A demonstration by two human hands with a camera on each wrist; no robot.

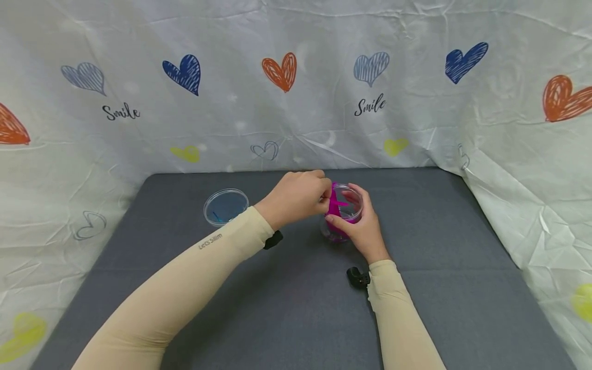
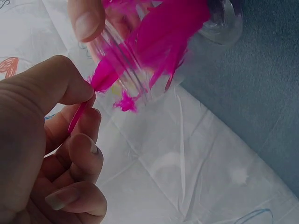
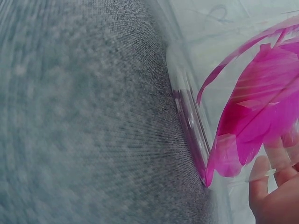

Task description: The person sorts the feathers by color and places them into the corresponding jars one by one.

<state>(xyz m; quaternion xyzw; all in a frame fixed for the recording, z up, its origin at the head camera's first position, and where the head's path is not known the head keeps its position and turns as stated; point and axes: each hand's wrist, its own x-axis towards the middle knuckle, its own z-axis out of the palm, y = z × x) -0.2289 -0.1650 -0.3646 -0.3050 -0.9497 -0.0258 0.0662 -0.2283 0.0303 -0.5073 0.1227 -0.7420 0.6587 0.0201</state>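
My left hand [image 1: 296,195] pinches the bare quill of a bright pink feather [image 2: 105,72] between thumb and index finger. The feather's vane reaches over the rim of a clear round jar [image 1: 334,236], overlapping it in the left wrist view. More pink feathers [image 3: 261,107] show through the jar's transparent wall. My right hand [image 1: 370,231] grips the jar from its right side, thumb at the near side and fingers around the far side. In the head view the jar stands on the table with its mouth up, and my left fingers are right at its rim.
A clear, shallow round dish-like piece [image 1: 226,190] with a small blue mark inside lies on the grey tabletop [image 1: 287,308] to the left, just beyond my left forearm. White cloth [image 1: 314,118] printed with hearts hangs behind the table and along both sides.
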